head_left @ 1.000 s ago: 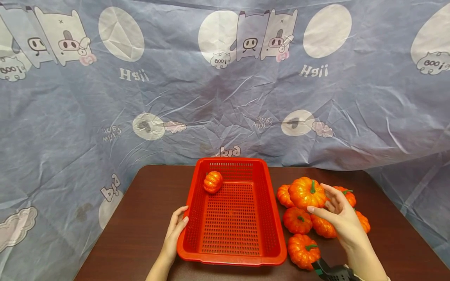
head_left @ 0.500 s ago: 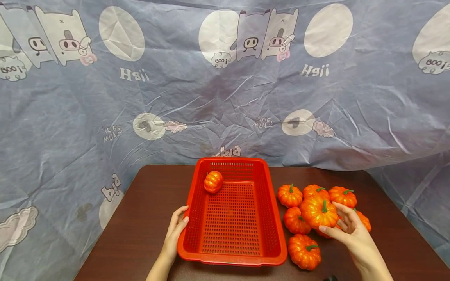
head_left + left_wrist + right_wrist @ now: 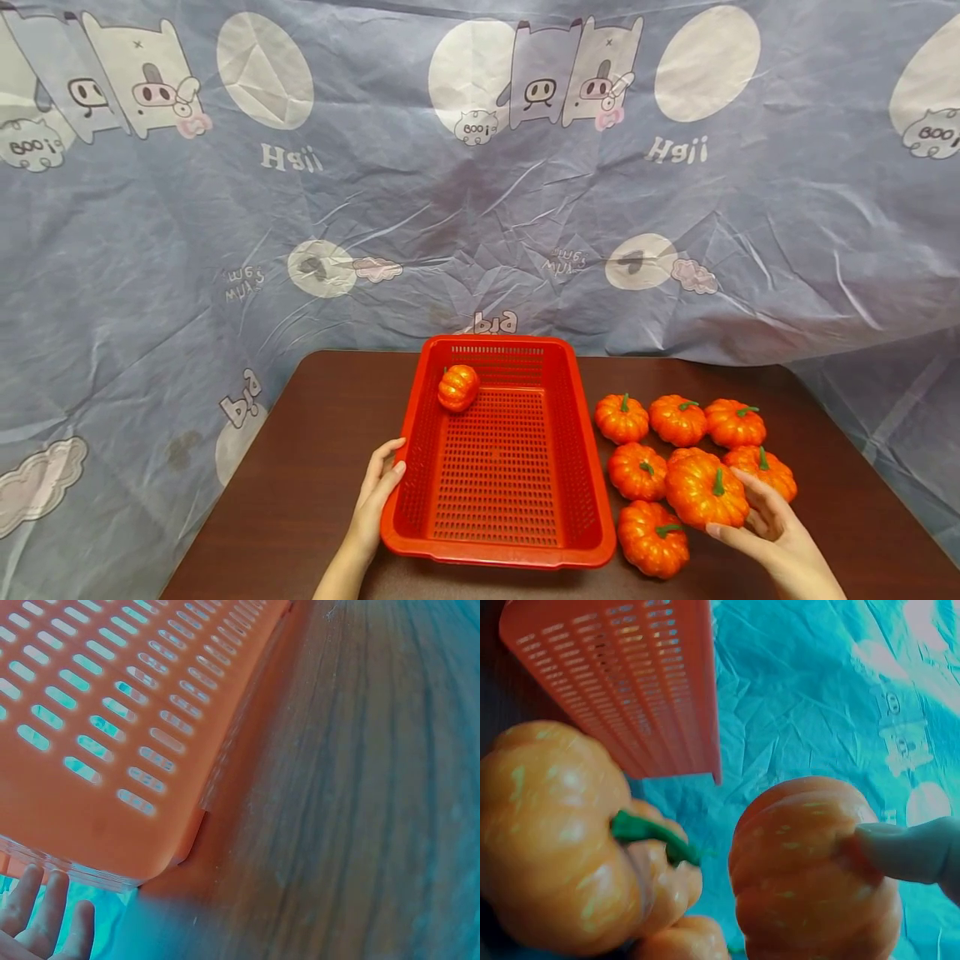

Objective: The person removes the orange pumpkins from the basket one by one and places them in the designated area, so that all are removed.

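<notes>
My right hand [image 3: 780, 542] pinches an orange toy pumpkin [image 3: 701, 492] with a green stem, thumb on its near side and fingers at its right. In the right wrist view the thumb [image 3: 904, 851] presses on that pumpkin's ribbed skin; the other fingers are hidden. It overlaps the pumpkins around it in the head view. The red plastic basket [image 3: 498, 557] has slotted walls and one small pumpkin [image 3: 458, 388] in its far left corner. My left hand [image 3: 371, 500] holds the basket's left rim; several fingertips [image 3: 51, 904] show by the rim in the left wrist view.
Several more pumpkins stand right of the basket, among them a front one [image 3: 652, 539], a middle one [image 3: 637, 472] and a back right one [image 3: 735, 422]. They rest on a dark brown table [image 3: 300, 492]. A grey-blue printed cloth [image 3: 465, 208] hangs behind.
My right hand has carried the held pumpkin toward the front right, uncovering pumpkins at the back. My left hand and the basket stay in place.
</notes>
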`<control>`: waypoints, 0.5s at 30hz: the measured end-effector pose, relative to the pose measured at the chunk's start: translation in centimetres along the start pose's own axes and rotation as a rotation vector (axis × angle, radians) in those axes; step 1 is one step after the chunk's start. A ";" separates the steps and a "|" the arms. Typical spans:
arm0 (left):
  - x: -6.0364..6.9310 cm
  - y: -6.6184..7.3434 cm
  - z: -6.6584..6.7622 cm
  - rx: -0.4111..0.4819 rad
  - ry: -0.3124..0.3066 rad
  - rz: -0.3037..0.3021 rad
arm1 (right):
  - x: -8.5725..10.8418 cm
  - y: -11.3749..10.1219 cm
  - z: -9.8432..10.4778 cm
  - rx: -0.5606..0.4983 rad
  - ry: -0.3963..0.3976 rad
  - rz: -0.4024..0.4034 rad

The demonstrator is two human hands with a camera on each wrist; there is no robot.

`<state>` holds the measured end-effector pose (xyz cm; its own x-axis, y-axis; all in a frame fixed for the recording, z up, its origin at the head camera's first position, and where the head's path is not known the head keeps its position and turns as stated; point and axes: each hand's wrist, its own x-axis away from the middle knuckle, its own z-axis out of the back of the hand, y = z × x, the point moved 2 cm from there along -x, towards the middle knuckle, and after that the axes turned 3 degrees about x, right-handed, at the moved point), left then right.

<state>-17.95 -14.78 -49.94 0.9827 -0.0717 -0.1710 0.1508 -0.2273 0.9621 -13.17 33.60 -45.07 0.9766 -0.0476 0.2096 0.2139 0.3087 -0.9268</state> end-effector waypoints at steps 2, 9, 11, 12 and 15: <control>0.0 0.0 0.0 0.004 0.000 0.003 | 0.1 0.7 0.4 0.051 -0.003 -0.046; 0.0 0.0 0.0 0.008 -0.002 0.000 | 0.1 2.5 1.3 0.092 -0.005 -0.123; 0.0 0.0 0.0 0.009 -0.002 -0.003 | 0.3 3.1 1.4 0.061 0.015 -0.093; 0.0 0.0 0.0 0.009 -0.002 -0.003 | 0.4 3.3 1.3 0.041 0.025 -0.076; 0.0 -0.1 0.0 0.010 0.001 -0.003 | 0.4 4.3 1.5 -0.006 0.040 -0.065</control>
<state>-17.95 -14.77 -50.05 0.9824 -0.0701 -0.1733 0.1523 -0.2373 0.9594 -11.88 36.35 -48.45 0.9608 -0.1051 0.2565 0.2765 0.2979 -0.9137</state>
